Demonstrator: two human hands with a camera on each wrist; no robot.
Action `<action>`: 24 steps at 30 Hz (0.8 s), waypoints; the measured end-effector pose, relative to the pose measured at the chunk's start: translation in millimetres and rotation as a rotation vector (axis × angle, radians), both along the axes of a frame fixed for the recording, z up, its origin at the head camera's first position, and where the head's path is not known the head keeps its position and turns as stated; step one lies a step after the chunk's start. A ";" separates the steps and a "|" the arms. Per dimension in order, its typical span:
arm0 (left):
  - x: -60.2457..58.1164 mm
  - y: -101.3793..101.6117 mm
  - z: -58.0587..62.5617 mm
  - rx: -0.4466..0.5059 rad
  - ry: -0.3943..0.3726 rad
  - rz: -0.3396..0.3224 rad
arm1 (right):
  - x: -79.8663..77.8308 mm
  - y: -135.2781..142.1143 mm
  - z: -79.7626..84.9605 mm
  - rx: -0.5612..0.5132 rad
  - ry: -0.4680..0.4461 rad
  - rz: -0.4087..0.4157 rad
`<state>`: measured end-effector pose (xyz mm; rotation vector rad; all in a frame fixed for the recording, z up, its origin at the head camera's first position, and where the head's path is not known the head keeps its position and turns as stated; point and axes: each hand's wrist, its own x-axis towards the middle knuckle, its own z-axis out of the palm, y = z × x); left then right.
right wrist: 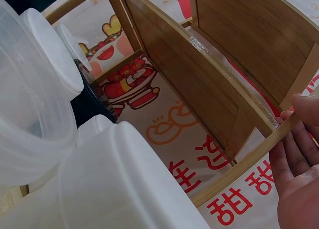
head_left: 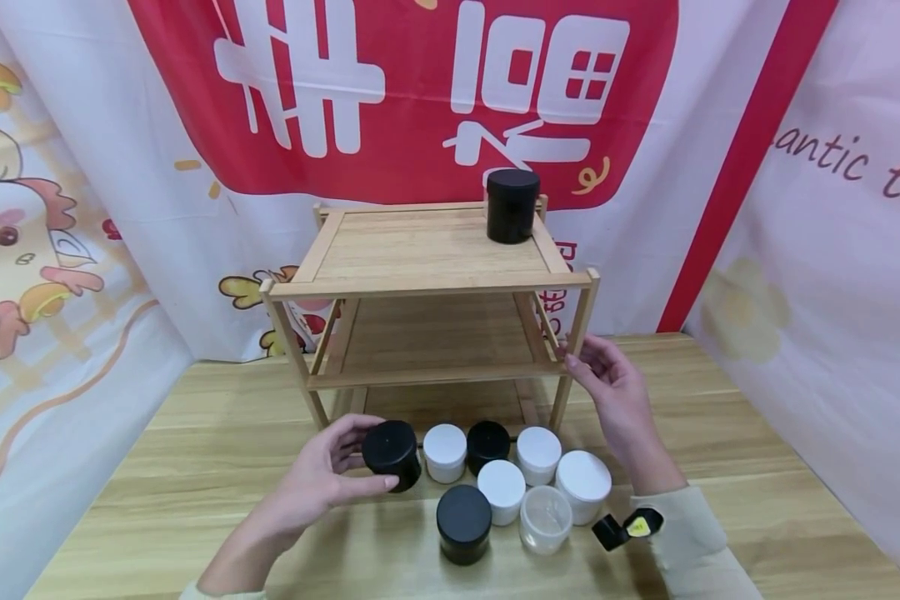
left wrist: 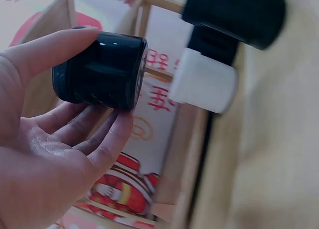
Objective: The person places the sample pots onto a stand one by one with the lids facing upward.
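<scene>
My left hand point(head_left: 321, 471) grips a black lidded jar point(head_left: 392, 452), thumb on one side and fingers on the other. In the left wrist view, that glossy jar point(left wrist: 102, 72) lies sideways across the frame between thumb and fingertips. At the wooden rack's front right post point(head_left: 579, 333), my right hand point(head_left: 617, 396) pinches the wood near the middle shelf. The right wrist view shows the thumb and fingers of that hand point(right wrist: 299, 174) around the post. To the right of the held jar stand a white-lidded jar point(head_left: 445, 450) and another black jar point(head_left: 487, 444).
A tall black jar point(head_left: 512, 206) stands at the right of the rack's top shelf point(head_left: 420, 246). Before the rack are more white jars point(head_left: 583, 483), an uncovered clear jar point(head_left: 546, 518) and a black jar point(head_left: 463, 523). Printed cloth point(head_left: 780, 275) hangs behind and beside the table point(head_left: 217, 433).
</scene>
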<state>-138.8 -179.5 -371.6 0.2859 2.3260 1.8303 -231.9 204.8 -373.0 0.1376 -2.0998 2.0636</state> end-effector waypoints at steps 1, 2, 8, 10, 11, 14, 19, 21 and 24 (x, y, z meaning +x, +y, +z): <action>0.7 0.1 5.4 -0.002 0.001 0.008 | 0.2 0.1 -0.1 -0.002 0.000 0.001; 1.4 0.3 10.9 -0.002 0.011 0.010 | 0.2 0.2 -0.2 -0.003 -0.002 0.000; 7.5 5.8 45.9 0.006 0.096 0.034 | -0.6 0.2 -0.3 0.005 -0.009 -0.003; 9.8 9.3 57.0 0.009 0.140 0.045 | -1.4 0.3 -0.6 0.004 -0.009 0.000; 11.0 11.2 62.2 0.009 0.163 0.051 | -1.2 0.1 -0.4 0.003 -0.008 0.002; 14.5 16.7 76.5 0.025 0.224 0.072 | -1.4 0.4 -0.5 0.003 -0.009 0.007; 17.8 22.3 95.0 0.085 0.282 0.121 | -1.9 0.3 0.3 -0.003 -0.018 0.008; 18.0 23.4 101.2 0.108 0.293 0.135 | -2.0 0.5 0.3 -0.004 -0.018 0.009; 17.7 24.4 110.3 0.122 0.315 0.145 | -1.9 1.2 0.0 -0.007 -0.013 0.013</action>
